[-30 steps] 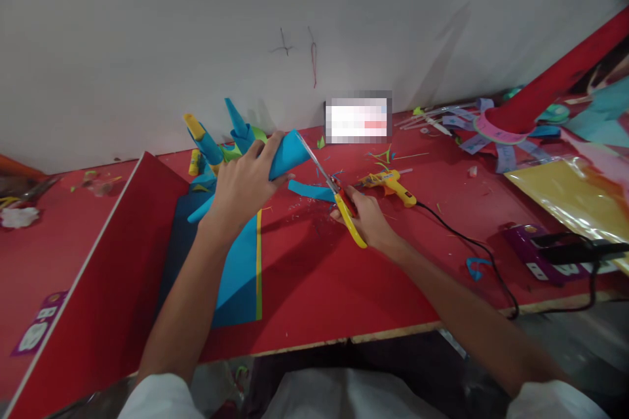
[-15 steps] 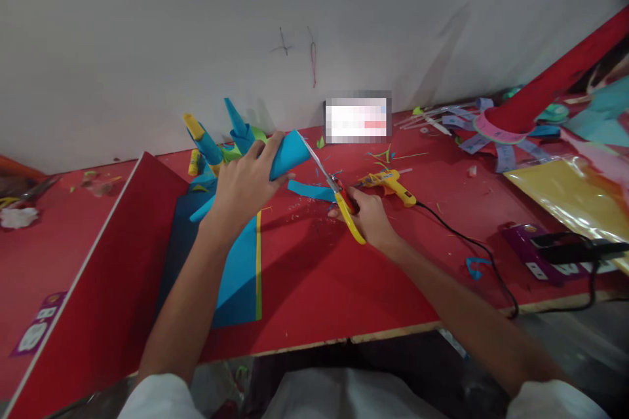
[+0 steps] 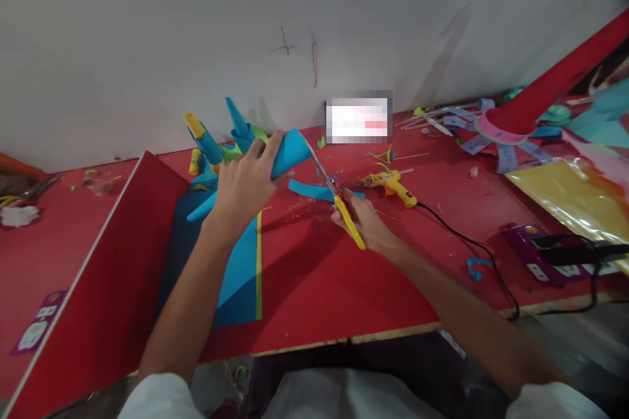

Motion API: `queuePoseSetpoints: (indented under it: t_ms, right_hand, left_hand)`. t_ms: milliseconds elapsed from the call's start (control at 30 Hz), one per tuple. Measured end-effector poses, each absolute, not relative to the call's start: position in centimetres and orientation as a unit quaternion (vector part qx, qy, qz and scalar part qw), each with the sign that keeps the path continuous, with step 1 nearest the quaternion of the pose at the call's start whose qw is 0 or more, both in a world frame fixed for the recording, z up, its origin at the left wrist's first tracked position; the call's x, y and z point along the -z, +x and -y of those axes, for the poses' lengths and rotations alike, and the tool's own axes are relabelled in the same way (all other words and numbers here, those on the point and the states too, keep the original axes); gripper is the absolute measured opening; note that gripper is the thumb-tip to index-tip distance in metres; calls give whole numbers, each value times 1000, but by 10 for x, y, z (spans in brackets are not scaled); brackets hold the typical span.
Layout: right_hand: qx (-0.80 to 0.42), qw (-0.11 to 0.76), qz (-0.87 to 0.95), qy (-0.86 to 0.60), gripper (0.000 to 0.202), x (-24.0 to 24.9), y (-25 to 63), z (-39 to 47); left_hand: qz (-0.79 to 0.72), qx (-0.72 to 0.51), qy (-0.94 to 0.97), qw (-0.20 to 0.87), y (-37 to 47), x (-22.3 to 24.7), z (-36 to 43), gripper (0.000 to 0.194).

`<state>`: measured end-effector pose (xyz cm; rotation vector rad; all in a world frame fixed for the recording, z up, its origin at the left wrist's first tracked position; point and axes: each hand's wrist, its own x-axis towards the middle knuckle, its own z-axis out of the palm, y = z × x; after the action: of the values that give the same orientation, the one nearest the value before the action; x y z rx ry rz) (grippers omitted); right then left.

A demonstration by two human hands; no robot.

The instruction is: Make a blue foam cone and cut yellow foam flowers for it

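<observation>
My left hand (image 3: 248,177) is wrapped round a rolled blue paper cone (image 3: 291,153), its wide end pointing right and its thin tip showing at the lower left. My right hand (image 3: 364,219) holds scissors (image 3: 348,222) with yellow and red handles. Their blades meet the rim of the cone's wide end and look nearly closed. Under the scissors a blue paper strip (image 3: 309,189) lies on the red table among small scraps. Blue and yellow sheets (image 3: 240,288) lie beneath my left forearm.
A yellow glue gun (image 3: 400,190) with a black cord lies right of my right hand. Paper cones (image 3: 238,121) and a glue stick (image 3: 194,162) stand at the back left. A red divider (image 3: 113,275) rises at left; a blurred screen (image 3: 358,120) leans on the wall.
The scissors' handles have come closer together as my right hand closes, and the blades have narrowed at the cone's rim. My left hand and the cone have barely moved.
</observation>
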<state>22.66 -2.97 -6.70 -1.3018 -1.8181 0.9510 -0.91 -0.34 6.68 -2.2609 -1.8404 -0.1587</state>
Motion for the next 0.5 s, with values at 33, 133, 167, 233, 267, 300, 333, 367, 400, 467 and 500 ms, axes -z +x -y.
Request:
queuePoseSetpoints:
  t_ms: [33, 133, 167, 233, 267, 300, 333, 367, 400, 467, 500]
  right_hand:
    - [-378, 347, 696, -502, 34, 64, 227, 30]
    - [-388, 338, 689, -510, 36, 56, 229, 31]
    - [-383, 334, 691, -514, 36, 54, 229, 31]
    - [-376, 331, 693, -519, 37, 52, 230, 31]
    - [-375, 333, 692, -520, 37, 51, 230, 31]
    - [-375, 334, 690, -521, 38, 51, 230, 30]
    - [-375, 337, 688, -522, 38, 52, 230, 30]
    - [-373, 338, 687, -524, 39, 52, 230, 30]
    - [-366, 339, 688, -527, 40, 53, 229, 29]
    - [-341, 342, 693, -536, 41, 56, 229, 28]
    - [-326, 345, 694, -542, 42, 57, 229, 27]
  left_hand:
    - [623, 58, -772, 111, -9, -66, 3, 71]
    - [622, 63, -773, 111, -10, -64, 2, 71]
    - [623, 64, -772, 111, -10, -64, 2, 71]
    - [625, 65, -770, 110, -9, -64, 2, 71]
    - [625, 65, -770, 108, -9, -63, 2, 71]
    - [625, 65, -770, 107, -10, -63, 2, 71]
    - [626, 65, -770, 105, -10, -63, 2, 72]
    - [626, 64, -770, 104, -10, -63, 2, 72]
    - [627, 64, -770, 103, -10, -63, 2, 72]
    - [628, 62, -769, 104, -10, -63, 2, 74]
    - [629, 61, -768, 105, -10, -63, 2, 74]
